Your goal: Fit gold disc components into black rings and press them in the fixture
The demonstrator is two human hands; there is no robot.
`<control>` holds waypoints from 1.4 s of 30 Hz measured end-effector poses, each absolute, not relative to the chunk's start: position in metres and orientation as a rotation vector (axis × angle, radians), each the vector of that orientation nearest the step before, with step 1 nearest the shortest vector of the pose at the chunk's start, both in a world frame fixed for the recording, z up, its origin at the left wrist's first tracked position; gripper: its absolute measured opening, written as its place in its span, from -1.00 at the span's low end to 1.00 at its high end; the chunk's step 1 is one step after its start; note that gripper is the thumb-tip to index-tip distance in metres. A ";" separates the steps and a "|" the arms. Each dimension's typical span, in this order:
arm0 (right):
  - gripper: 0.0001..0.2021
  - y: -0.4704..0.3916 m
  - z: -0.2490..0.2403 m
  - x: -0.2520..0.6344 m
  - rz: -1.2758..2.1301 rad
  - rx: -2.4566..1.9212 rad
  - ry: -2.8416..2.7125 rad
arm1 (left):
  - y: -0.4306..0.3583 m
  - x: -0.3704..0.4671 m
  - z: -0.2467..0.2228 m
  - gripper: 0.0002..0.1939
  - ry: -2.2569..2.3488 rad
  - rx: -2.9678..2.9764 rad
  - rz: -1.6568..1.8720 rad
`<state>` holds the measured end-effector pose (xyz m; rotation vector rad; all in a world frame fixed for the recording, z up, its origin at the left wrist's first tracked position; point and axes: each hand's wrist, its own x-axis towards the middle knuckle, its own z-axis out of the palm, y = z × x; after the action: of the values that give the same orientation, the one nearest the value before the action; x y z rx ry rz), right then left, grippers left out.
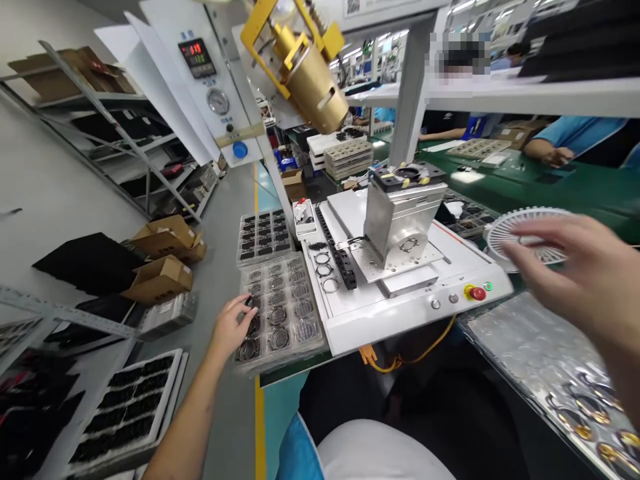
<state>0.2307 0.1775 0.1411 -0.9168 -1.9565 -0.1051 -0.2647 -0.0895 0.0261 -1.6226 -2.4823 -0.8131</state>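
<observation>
My left hand reaches over the left column of a clear plastic tray of round dark parts, its thumb and forefinger close together at one pocket; what they touch is too small to name. On the right, my right hand is raised in front of a white round fan, fingers bent and apart, with nothing visible between them. A metal fixture with a black frame on top stands on the white machine base. Several rings lie on the base's left side.
A brass-coloured press head hangs above the fixture. A red button sits on the base's front edge. A second tray of black parts lies behind the clear one. At lower right is a tray with ring-shaped parts. Co-workers sit across the green bench.
</observation>
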 end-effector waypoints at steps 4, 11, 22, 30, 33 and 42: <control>-0.82 0.220 0.210 0.146 0.011 -0.540 -2.106 | -0.095 -0.254 0.042 -0.65 -2.349 -1.626 -1.033; -0.83 0.312 0.261 0.102 0.695 -0.430 -2.392 | -0.093 -0.217 0.067 -0.71 -2.210 -1.591 -1.455; -0.68 0.245 0.216 0.141 0.802 -0.422 -1.682 | 0.094 -0.095 0.215 -0.76 -1.632 -2.070 -1.274; -0.61 0.181 0.149 0.212 0.949 -0.634 -1.579 | 0.201 -0.025 0.275 -0.42 -1.971 -2.096 -0.605; -0.57 0.165 0.104 0.246 1.003 -0.821 -1.551 | 0.195 -0.033 0.268 -0.33 -1.930 -2.184 -0.624; -0.21 0.166 -0.014 0.290 1.149 -1.431 -1.667 | 0.179 -0.062 0.232 -0.22 -1.717 -2.428 -0.676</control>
<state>0.2903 0.1660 -0.0142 -1.4312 -1.6669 1.1488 -0.0620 0.1785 0.2323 -2.4277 -1.7166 -0.6757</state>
